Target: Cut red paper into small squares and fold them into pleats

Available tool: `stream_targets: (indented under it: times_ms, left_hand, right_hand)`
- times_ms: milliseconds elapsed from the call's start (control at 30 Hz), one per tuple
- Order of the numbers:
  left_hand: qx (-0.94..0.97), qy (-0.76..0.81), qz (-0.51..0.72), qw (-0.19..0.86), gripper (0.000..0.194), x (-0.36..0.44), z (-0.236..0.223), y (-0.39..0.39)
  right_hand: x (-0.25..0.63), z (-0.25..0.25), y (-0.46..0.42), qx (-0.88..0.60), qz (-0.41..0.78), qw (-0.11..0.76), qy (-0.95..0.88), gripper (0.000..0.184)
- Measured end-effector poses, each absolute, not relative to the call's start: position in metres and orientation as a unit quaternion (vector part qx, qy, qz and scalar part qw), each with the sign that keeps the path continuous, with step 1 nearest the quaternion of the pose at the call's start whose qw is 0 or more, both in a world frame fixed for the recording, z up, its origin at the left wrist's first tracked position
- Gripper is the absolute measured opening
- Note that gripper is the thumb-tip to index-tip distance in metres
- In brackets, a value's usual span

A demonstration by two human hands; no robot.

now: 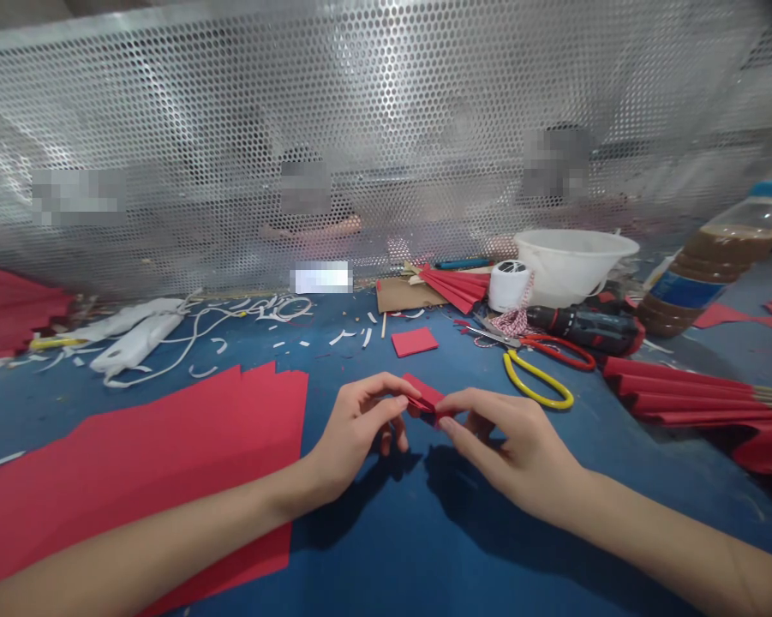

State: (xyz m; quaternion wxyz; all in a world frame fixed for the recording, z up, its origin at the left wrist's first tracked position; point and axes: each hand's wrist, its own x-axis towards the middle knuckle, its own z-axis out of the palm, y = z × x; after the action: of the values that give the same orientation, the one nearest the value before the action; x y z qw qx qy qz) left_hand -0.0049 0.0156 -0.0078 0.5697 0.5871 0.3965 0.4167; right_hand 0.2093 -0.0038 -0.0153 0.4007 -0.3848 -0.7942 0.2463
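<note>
A small piece of red paper (427, 392) is held just above the blue table, with a dark fold across its near side. My left hand (366, 420) pinches its left edge between thumb and forefinger. On the opposite edge, my right hand (507, 437) grips it with thumb and fingers. Beyond them lies a flat red paper rectangle (415, 342). Large red sheets (231, 437) overlap in a stack at the left, partly under my left forearm.
At the right lie yellow-handled scissors (540, 387), red-handled scissors (562, 350), a power drill (588, 330) and pleated red paper (687, 394). Behind stand a thread spool (509, 287), a white bucket (575, 257) and a brown-filled bottle (707, 266). A white power strip (141, 341) and paper scraps lie left, before a perforated metal screen (386, 128).
</note>
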Motion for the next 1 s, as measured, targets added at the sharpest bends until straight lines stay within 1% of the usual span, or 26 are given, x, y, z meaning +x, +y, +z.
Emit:
stream_targets:
  times_ms: [133,267,400,500,700,1000]
  left_hand:
    - [0.581,0.398,0.42,0.573,0.015,-0.0055,-0.0099,0.0165]
    - [0.573,0.405,0.422,0.574,0.014,-0.0054,-0.0099,0.0175]
    - [0.567,0.417,0.425,0.57,0.015,-0.0046,-0.0069,0.0177]
    - [0.567,0.42,0.426,0.566,0.015,-0.0043,-0.0061,0.0175]
    - [0.557,0.409,0.43,0.581,0.013,-0.0055,-0.0102,0.0181]
    - [0.547,0.422,0.431,0.58,0.013,-0.0045,-0.0085,0.0179]
  right_hand:
    - [0.2092,-0.0133,-0.0021,-0.407,0.259,0.419,-0.769,0.01]
    - [0.2101,-0.0163,-0.0008,-0.407,0.259,0.43,-0.763,0.02]
    - [0.2098,-0.0145,-0.0005,-0.373,0.24,0.433,-0.785,0.011]
    - [0.2091,-0.0111,-0.0012,-0.363,0.238,0.436,-0.788,0.013]
    - [0.2096,-0.0135,-0.0027,-0.394,0.251,0.427,-0.774,0.013]
    - [0.2109,-0.0164,-0.0003,-0.342,0.243,0.443,-0.792,0.016]
